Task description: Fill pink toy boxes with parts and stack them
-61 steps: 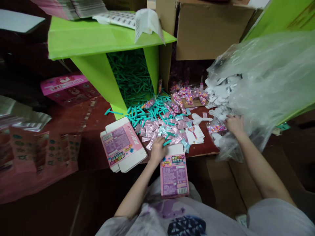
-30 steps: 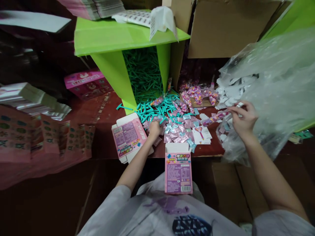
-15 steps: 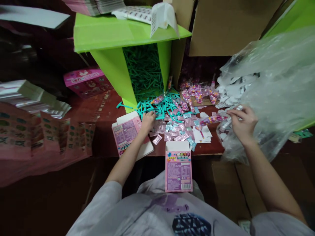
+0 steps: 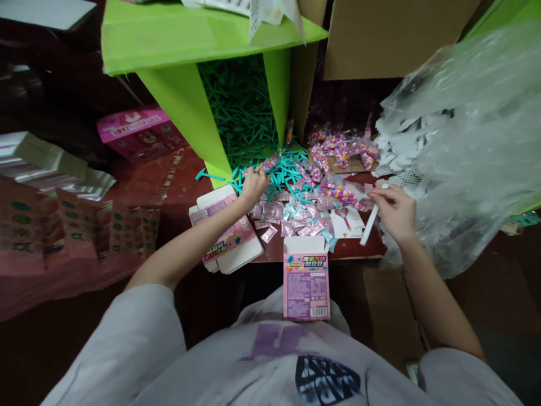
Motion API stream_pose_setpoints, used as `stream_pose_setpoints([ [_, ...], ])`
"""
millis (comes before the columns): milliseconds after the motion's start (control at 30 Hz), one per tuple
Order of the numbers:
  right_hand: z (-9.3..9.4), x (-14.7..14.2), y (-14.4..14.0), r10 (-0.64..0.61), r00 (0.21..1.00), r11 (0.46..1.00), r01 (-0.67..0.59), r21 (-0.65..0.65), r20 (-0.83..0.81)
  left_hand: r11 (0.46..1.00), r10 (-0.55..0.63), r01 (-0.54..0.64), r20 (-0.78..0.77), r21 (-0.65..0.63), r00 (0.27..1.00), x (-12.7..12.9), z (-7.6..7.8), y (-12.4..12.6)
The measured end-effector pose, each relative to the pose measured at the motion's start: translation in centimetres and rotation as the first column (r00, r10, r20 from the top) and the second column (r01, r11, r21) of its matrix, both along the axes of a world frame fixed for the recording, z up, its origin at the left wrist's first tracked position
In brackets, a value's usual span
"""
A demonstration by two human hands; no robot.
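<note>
My left hand (image 4: 252,186) reaches into the pile of teal plastic sticks (image 4: 284,169) at the mouth of the green box (image 4: 186,79), its fingers curled on one or two of them. My right hand (image 4: 393,211) holds a clear packet of pink and purple beads (image 4: 340,194) and a white paper strip (image 4: 369,225) over the table. An open pink carton (image 4: 306,279) stands upright against my lap at the table edge. Small pink and teal sachets (image 4: 296,214) lie spread between my hands.
A stack of flat pink cartons (image 4: 224,237) lies under my left forearm. A big clear plastic bag (image 4: 473,141) of white cards fills the right. More bead packets (image 4: 342,149) sit behind. Pink boxes (image 4: 139,132) and folded cartons (image 4: 63,237) are at the left.
My left hand moved from the sachets up to the teal sticks. My right hand drew a bead packet and a white strip out of the bag and carried them left.
</note>
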State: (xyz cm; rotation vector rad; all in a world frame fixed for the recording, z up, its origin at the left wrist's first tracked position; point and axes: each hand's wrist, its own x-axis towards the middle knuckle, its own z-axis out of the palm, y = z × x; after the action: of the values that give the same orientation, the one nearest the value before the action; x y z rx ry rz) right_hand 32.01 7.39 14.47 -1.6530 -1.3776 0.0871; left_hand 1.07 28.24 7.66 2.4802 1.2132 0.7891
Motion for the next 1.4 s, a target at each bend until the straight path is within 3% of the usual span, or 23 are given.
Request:
stream_pose_setpoints([
  [100,0.0,-0.9,-1.1,0.165,0.974,0.982,-0.177,-0.071,-0.154,0.999,-0.024,0.027,0.119,-0.023,0.993,-0.1,-0.5,0.5],
  [200,-0.7,-1.6,-1.9,0.201,0.934,0.96,-0.247,-0.128,-0.296,0.999,-0.04,0.045,0.142,-0.029,0.989,0.1,-0.3,0.4],
  [300,-1.7,-2.3,-2.7,0.199,0.897,0.949,-0.277,-0.15,-0.395,0.996,-0.079,0.079,-0.001,0.037,0.997,0.5,1.6,0.4],
  [367,-2.3,-2.8,-3.3,0.232,0.821,0.917,-0.364,-0.165,-0.522,0.987,-0.101,0.114,-0.108,0.112,0.989,0.7,3.4,1.0],
  [467,-3.1,-3.9,-4.2,0.259,0.603,0.794,-0.578,-0.19,-0.754,0.971,-0.145,0.172,-0.164,0.167,0.976,1.0,5.4,2.5],
  [533,-3.8,-4.9,-4.7,0.252,0.479,0.678,-0.707,-0.2,-0.841,0.963,-0.194,0.22,-0.172,0.155,0.966,1.0,5.6,3.3],
  [600,-4.9,-6.1,-4.9,0.246,0.423,0.55,-0.802,-0.233,-0.872,0.956,-0.236,0.262,-0.183,0.135,0.954,0.7,5.0,3.5],
  [667,-6.0,-7.2,-4.9,0.261,0.45,0.418,-0.85,-0.32,-0.854,0.954,-0.25,0.276,-0.203,0.116,0.947,0.3,4.2,3.1],
  [733,-6.6,-8.2,-4.9,0.335,0.54,0.33,-0.835,-0.441,-0.772,0.959,-0.237,0.267,-0.24,0.1,0.941,-0.1,3.6,2.5],
  [833,-5.3,-9.5,-5.7,0.536,0.634,0.313,-0.763,-0.566,-0.558,0.974,-0.176,0.208,-0.279,0.088,0.944,-0.3,3.9,1.3],
  [1000,-0.3,-10.9,-9.9,0.809,0.467,0.162,-0.761,-0.628,-0.357,0.993,-0.101,0.112,-0.241,0.033,0.965,0.0,6.4,-1.8],
  [1067,0.6,-11.1,-11.7,0.854,0.447,0.188,-0.741,-0.645,-0.265,0.994,-0.11,0.109,-0.092,-0.017,0.99,0.0,7.2,-4.6],
  [1133,0.6,-11.2,-12.9,0.873,0.449,0.232,-0.726,-0.647,-0.19,0.993,-0.082,0.101,0.245,-0.068,0.966,0.0,7.8,-8.6],
  [1200,0.0,-11.0,-13.5,0.869,0.463,0.256,-0.722,-0.643,-0.174,0.982,0.03,0.095,0.634,-0.163,0.773,-0.1,8.3,-13.3],
  [1267,-0.8,-10.8,-13.3,0.835,0.51,0.279,-0.715,-0.641,-0.205,0.954,0.162,0.125,0.822,-0.271,0.546,0.2,8.5,-17.6],
  [1300,-1.3,-10.7,-12.9,0.81,0.543,0.295,-0.706,-0.644,-0.223,0.931,0.233,0.142,0.848,-0.335,0.476,0.5,8.3,-19.3],
  [1367,-2.3,-10.4,-12.0,0.758,0.603,0.326,-0.681,-0.656,-0.25,0.89,0.345,0.146,0.846,-0.433,0.406,1.3,7.4,-21.6],
  [1400,-2.8,-10.3,-11.5,0.739,0.624,0.338,-0.671,-0.66,-0.255,0.873,0.384,0.131,0.829,-0.469,0.407,1.9,6.6,-22.2],
])
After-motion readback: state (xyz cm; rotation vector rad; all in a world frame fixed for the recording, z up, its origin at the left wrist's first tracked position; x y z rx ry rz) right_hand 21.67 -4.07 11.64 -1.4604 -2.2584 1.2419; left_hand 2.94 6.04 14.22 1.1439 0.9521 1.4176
